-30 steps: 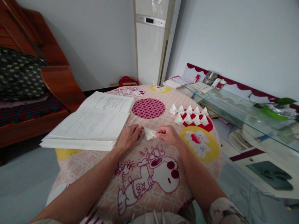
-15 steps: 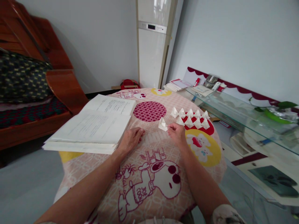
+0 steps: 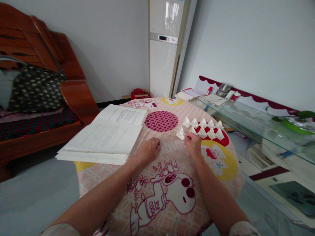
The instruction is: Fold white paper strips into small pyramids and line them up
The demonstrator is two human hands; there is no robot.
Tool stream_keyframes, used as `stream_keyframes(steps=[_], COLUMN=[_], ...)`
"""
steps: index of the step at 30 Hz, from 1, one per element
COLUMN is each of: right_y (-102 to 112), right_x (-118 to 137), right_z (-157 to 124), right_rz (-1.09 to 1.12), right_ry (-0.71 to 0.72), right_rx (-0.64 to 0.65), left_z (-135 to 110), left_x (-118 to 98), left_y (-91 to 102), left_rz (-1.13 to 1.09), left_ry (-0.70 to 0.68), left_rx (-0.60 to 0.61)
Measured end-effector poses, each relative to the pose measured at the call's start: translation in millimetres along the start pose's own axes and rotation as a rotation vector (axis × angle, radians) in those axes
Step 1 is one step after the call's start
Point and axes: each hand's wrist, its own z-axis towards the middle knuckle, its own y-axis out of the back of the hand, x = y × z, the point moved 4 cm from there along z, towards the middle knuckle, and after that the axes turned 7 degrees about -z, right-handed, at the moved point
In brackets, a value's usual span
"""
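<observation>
My right hand [image 3: 193,144] pinches the near right edge of a white folded paper piece [image 3: 180,133], which stands like a small pointed pyramid on the tablecloth. It sits at the left end of the front row of several similar folded paper pieces [image 3: 202,132], partly on a red patch. Behind it is another row [image 3: 194,122]. My left hand [image 3: 150,149] rests on the cloth with its fingers curled in and nothing visible in them. Just left of that hand lies a thick stack of printed paper [image 3: 103,136], opened like a book.
A round table with a pink patterned tablecloth [image 3: 157,193] is in front of me. To the right stands a glass-topped cabinet [image 3: 261,121] with papers and small items on it. A wooden sofa [image 3: 76,95] is on the left, and a tall air conditioner [image 3: 162,65] at the back.
My right hand has moved the folded paper piece rightward, up beside the front row. My left hand stays curled on the cloth near the stack. The whole view has shifted slightly.
</observation>
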Motion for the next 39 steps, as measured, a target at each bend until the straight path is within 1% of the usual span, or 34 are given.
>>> stream_keyframes(steps=[4, 7, 10, 17, 20, 25, 30, 33, 36, 39], right_y=[-2, -4, -6, -7, -8, -9, -5, -4, -6, -12], right_x=[-3, -7, -8, -2, 2, 4, 0, -1, 3, 10], right_z=[0, 0, 0, 0, 0, 2, 3, 2, 4, 11], right_rz=[-0.043, -0.051, -0.074, -0.106, -0.112, -0.140, -0.150, -0.146, -0.118, -0.111], right_ry=[0.015, 0.013, 0.021, 0.025, 0.037, 0.085, 0.086, 0.072, 0.083, 0.090], right_rx=[-0.046, -0.083, -0.086, -0.072, -0.090, -0.102, -0.131, -0.138, -0.120, -0.102], left_z=[1, 3, 6, 11, 11, 11, 10, 10, 9, 9], left_x=[-5, -2, 2, 5, 6, 8, 10, 10, 10, 10], left_y=[-4.4, -6.9, -8.1, -11.4, -12.5, -11.9, -10.1, -9.3, -9.3, -9.6], left_rz=[0.098, 0.046, -0.002, 0.034, 0.036, 0.011, -0.031, -0.058, -0.067, -0.078], left_ry=[0.054, 0.066, 0.071, 0.102, 0.109, 0.103, 0.094, 0.083, 0.086, 0.070], left_rx=[-0.007, -0.042, -0.066, -0.079, -0.089, -0.099, -0.090, -0.104, -0.107, -0.110])
